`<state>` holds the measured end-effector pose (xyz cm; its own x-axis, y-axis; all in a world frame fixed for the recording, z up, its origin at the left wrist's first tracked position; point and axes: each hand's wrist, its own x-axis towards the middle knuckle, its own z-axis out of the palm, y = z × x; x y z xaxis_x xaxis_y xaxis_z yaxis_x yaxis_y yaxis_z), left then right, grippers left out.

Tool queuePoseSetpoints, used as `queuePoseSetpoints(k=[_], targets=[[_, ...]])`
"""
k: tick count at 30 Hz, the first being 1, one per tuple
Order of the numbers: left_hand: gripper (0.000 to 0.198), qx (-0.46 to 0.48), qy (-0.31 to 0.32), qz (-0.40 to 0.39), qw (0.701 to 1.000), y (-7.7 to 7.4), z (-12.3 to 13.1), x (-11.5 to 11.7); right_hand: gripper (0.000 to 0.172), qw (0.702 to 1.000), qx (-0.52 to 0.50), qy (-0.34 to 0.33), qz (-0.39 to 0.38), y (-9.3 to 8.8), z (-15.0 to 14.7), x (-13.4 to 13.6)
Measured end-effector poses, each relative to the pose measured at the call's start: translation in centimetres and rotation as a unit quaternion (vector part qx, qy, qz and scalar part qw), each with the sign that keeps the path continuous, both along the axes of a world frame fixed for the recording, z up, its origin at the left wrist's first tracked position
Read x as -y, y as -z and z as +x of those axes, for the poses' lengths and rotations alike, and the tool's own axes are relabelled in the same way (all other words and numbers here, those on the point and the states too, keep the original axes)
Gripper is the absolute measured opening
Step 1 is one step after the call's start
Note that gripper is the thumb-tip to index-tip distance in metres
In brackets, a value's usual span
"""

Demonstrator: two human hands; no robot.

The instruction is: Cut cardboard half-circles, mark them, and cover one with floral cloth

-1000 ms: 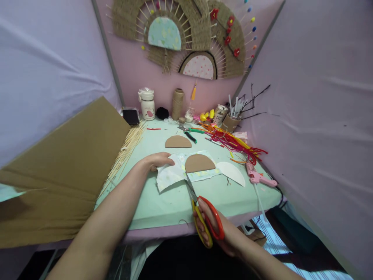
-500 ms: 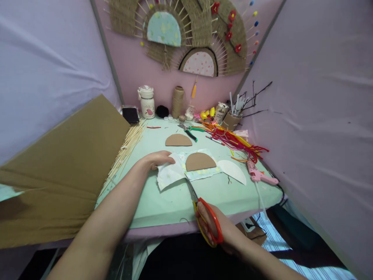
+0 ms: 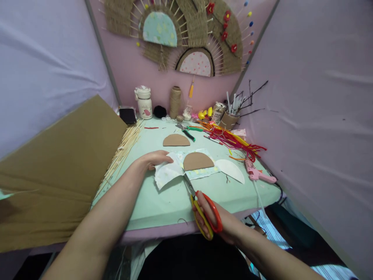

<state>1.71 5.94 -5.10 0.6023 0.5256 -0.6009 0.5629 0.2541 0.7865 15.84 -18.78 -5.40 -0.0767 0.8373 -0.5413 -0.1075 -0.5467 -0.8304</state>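
My left hand [image 3: 157,158] is closed on the left end of a pale floral cloth [image 3: 168,173], whose near part is folded up with its whitish side showing. Red and yellow scissors [image 3: 206,216] sit in my right hand [image 3: 214,216]; their blades are parted and meet the cloth's front edge. On the cloth lies a brown cardboard half-circle [image 3: 198,161], just right of the blade tips. A second cardboard half-circle [image 3: 176,140] rests farther back. To the right, a white half-circle piece [image 3: 231,170] touches or slightly overlaps the cloth's edge.
A pink glue gun [image 3: 258,172] lies at the right, near red and orange pipe cleaners [image 3: 233,140]. Green-handled pliers [image 3: 189,134] lie behind. Thin sticks [image 3: 124,151] and a large brown board [image 3: 64,171] flank the left. A white bottle [image 3: 144,103] and twine spool [image 3: 175,102] stand at the back.
The scissor handles have spread apart and the blades have opened at the cloth's edge. My left hand keeps its hold on the cloth. The whole view has shifted slightly.
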Motion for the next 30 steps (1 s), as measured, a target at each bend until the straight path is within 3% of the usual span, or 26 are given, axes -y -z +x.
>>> queuePoseSetpoints(k=[9, 30], targets=[[0.031, 0.005, -0.004, -0.012, 1.000, -0.3, 0.1, 0.2, 0.062, 0.999, -0.031, 0.015, -0.004, -0.8, 0.2, -1.3], [0.030, 0.023, 0.007, -0.011, 1.000, -0.3, 0.0, 0.3, 0.053, 1.000, 0.012, -0.003, 0.029, -0.3, 0.3, -2.3]])
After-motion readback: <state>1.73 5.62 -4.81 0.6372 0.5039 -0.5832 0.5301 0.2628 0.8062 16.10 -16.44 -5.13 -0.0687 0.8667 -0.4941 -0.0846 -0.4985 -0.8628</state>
